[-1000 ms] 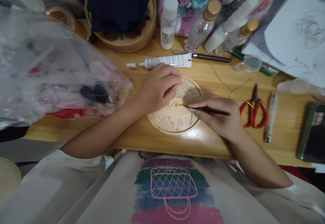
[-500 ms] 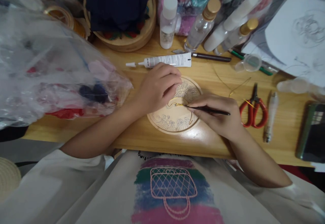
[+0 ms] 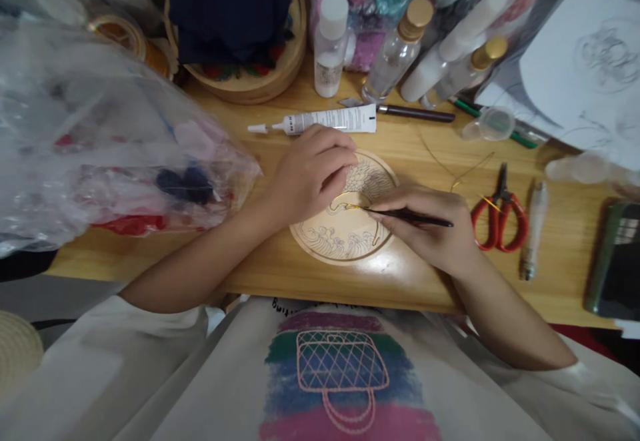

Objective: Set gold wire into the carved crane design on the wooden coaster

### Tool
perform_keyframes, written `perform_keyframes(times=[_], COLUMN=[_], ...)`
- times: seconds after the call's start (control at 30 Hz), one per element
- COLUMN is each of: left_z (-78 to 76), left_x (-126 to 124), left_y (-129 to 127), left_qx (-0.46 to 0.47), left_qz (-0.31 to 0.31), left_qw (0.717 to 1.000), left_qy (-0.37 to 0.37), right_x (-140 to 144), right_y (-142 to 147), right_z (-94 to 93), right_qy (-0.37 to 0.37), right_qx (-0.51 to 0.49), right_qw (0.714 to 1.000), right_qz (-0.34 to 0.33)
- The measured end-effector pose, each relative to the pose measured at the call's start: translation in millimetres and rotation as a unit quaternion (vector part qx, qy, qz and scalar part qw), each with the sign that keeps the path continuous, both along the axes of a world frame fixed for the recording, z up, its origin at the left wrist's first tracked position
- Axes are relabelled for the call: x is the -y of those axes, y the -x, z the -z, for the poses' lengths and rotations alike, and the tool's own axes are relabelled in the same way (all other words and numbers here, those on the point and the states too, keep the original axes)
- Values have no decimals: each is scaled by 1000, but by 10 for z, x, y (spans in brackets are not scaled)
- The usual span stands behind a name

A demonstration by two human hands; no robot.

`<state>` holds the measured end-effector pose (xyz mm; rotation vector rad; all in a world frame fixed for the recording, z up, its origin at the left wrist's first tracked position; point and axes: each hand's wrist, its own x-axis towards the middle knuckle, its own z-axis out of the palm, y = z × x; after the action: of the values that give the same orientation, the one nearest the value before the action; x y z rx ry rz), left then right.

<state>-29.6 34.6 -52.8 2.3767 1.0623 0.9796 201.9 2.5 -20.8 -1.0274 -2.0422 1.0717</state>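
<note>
A round pale wooden board with line drawings of waves and scales lies flat on the table. Gold wire curves over its middle. My left hand presses on the board's upper left with bent fingers, holding it; the fingertips partly hide what is beneath. My right hand pinches a slim dark tool like a pen, its tip touching the board's centre beside the wire. Whether the tool is tweezers or something else I cannot make out. Above my left hand lies a white glue-like tube.
Red-handled pliers, a whitish pen-like tool and a phone lie at right. A craft knife and several bottles are behind. Loose gold wire curls near the pliers. A plastic bag fills the left side.
</note>
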Motion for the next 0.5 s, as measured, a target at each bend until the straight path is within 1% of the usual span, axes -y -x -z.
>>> perform_keyframes(times=[0.07,0.13,0.23,0.3,0.4,0.5], left_z=[-3,1,13,14,-1,-20], left_x=[1,-1,-7,-6,4,16], left_y=[0,-3,-15,-28,-44,-47], left_qx=[-6,-12,-1,6,5,4], left_qz=[0,-5,-5,-7,-19,-16], left_qw=[1000,1000,998,997,998,998], left_qy=[6,-6,-58,-79,-67,-60], right_x=[-1,0,-1,-2,-3,-1], right_y=[1,3,5,5,5,6], right_z=[2,2,-1,-3,-7,-13], right_qy=[-3,-3,-2,-5,-6,1], right_qx=[-1,2,4,0,-2,3], right_qw=[1000,1000,1000,1000,1000,1000], right_qz=[0,1,-1,-3,-4,-2])
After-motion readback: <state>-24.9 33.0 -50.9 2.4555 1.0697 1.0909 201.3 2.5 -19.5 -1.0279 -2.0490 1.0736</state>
